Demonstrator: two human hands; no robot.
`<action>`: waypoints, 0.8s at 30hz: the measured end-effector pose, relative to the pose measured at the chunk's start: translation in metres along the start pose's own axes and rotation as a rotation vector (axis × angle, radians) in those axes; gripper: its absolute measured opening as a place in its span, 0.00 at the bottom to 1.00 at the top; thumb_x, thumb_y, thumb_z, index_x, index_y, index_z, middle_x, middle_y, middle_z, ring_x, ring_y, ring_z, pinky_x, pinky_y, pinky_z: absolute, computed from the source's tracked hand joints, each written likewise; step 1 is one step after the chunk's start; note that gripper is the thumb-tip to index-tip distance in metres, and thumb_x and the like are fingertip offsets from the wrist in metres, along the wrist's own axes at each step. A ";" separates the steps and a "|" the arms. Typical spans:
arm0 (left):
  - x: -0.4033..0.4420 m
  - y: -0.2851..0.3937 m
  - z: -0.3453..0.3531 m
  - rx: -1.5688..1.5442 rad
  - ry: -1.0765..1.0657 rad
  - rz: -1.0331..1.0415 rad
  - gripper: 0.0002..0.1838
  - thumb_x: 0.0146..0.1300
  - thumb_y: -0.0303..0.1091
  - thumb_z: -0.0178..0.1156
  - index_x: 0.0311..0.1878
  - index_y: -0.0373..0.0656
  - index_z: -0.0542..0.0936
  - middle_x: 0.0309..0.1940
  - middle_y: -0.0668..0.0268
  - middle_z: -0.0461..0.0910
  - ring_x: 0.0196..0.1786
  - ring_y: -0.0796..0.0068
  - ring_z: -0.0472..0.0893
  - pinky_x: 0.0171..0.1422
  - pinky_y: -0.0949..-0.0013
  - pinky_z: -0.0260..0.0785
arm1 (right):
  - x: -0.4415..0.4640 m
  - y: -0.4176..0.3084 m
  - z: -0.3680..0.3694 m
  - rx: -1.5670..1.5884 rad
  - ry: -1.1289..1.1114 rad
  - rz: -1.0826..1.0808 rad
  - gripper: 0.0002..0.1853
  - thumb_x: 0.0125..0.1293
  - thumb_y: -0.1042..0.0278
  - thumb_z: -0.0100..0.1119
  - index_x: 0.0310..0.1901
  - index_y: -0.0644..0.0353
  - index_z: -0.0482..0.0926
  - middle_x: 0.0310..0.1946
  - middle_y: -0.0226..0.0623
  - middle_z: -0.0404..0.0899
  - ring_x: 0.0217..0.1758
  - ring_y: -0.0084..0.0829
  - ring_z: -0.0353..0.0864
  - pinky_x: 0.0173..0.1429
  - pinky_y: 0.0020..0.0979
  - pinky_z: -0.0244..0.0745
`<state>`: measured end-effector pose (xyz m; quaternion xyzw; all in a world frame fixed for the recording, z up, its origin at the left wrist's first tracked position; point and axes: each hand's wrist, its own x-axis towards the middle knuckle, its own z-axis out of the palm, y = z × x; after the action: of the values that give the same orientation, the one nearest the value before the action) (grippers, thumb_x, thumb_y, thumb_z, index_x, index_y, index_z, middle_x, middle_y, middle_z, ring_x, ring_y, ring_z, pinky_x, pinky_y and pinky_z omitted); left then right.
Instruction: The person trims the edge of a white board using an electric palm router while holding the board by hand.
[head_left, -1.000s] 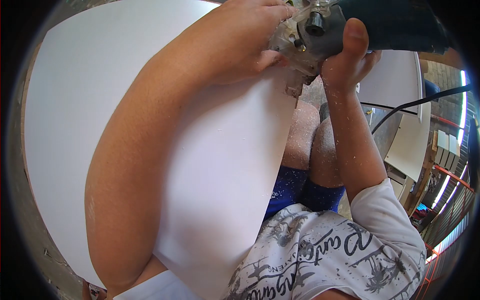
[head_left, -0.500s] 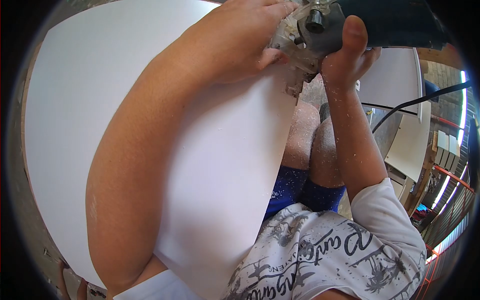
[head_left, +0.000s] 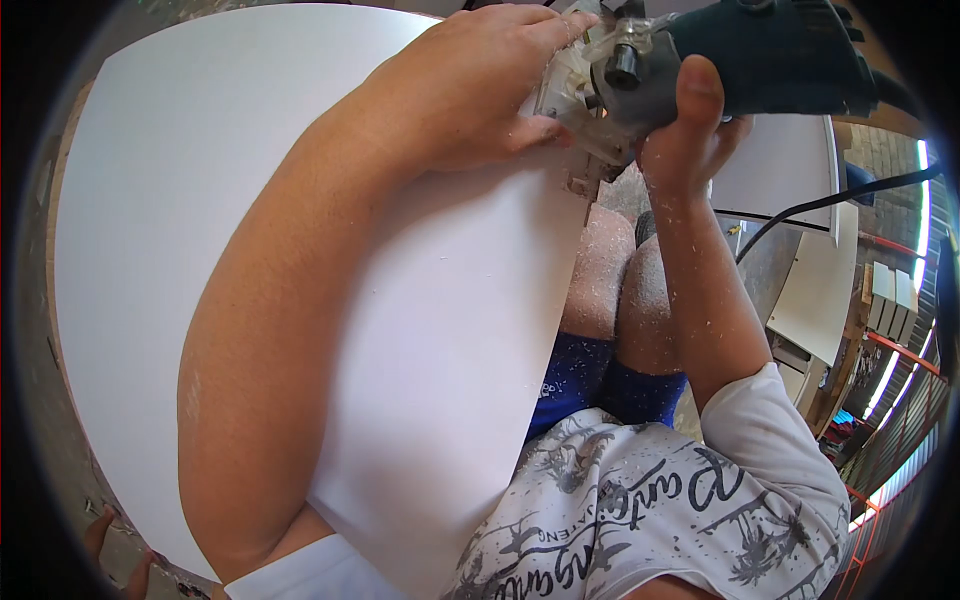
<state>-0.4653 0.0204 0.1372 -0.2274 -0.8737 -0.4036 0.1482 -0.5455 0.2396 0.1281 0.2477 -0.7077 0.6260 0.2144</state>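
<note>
A dark green trim router (head_left: pixel 780 60) lies on its side at the far edge of a large white board (head_left: pixel 450 330). Its black cord runs off to the right. My right hand (head_left: pixel 690 130) is wrapped round the router's body from below, with the thumb up along the side. My left hand (head_left: pixel 480 90) grips the router's clear base (head_left: pixel 570 85), thumb and index finger on either side of it. My left forearm rests across the board. Where the cutter meets the board is hidden by the base and hand.
Pale shavings speckle the board, my legs (head_left: pixel 598 270) and right arm. Another white panel (head_left: pixel 780 170) stands beyond on the right, near stacked boards (head_left: pixel 893 300) and red metal bars. Part of another person (head_left: pixel 120 550) shows at the lower left.
The router has shifted slightly down in view, so more of its body and cord end shows. Both hands stay on it. The other person's limbs at the lower left have moved.
</note>
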 end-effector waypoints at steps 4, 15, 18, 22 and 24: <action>0.002 -0.006 0.003 0.044 -0.055 -0.010 0.42 0.59 0.41 0.74 0.71 0.26 0.70 0.63 0.40 0.78 0.67 0.43 0.77 0.74 0.55 0.69 | -0.008 -0.012 0.002 0.086 -0.023 -0.004 0.27 0.63 0.52 0.70 0.54 0.65 0.79 0.46 0.35 0.82 0.47 0.31 0.85 0.57 0.36 0.82; 0.001 -0.004 0.002 0.156 -0.027 0.006 0.43 0.60 0.46 0.75 0.71 0.28 0.71 0.64 0.44 0.78 0.68 0.46 0.77 0.74 0.55 0.69 | -0.002 -0.008 0.003 0.184 0.001 0.000 0.27 0.64 0.51 0.69 0.54 0.66 0.80 0.46 0.35 0.83 0.48 0.30 0.85 0.54 0.34 0.82; 0.001 -0.001 0.002 0.171 -0.014 0.010 0.42 0.61 0.46 0.74 0.72 0.29 0.71 0.65 0.44 0.78 0.68 0.47 0.77 0.74 0.55 0.69 | 0.001 -0.006 0.007 0.109 -0.001 -0.050 0.31 0.65 0.43 0.68 0.55 0.65 0.78 0.46 0.35 0.82 0.47 0.28 0.83 0.52 0.33 0.79; 0.002 0.000 0.004 0.162 -0.004 -0.011 0.42 0.62 0.45 0.74 0.73 0.31 0.70 0.65 0.44 0.78 0.67 0.46 0.78 0.74 0.54 0.70 | 0.005 0.001 0.007 0.062 -0.040 -0.095 0.35 0.67 0.36 0.66 0.57 0.64 0.77 0.48 0.35 0.81 0.47 0.28 0.81 0.51 0.32 0.77; 0.004 0.000 0.007 0.155 -0.004 -0.023 0.41 0.62 0.45 0.73 0.73 0.31 0.70 0.65 0.44 0.78 0.67 0.46 0.78 0.74 0.54 0.70 | 0.006 0.009 0.003 0.122 -0.126 -0.091 0.35 0.67 0.36 0.67 0.57 0.65 0.78 0.48 0.35 0.81 0.48 0.28 0.81 0.53 0.33 0.77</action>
<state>-0.4689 0.0264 0.1344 -0.2058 -0.9053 -0.3359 0.1590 -0.5560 0.2372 0.1243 0.3310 -0.6683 0.6408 0.1823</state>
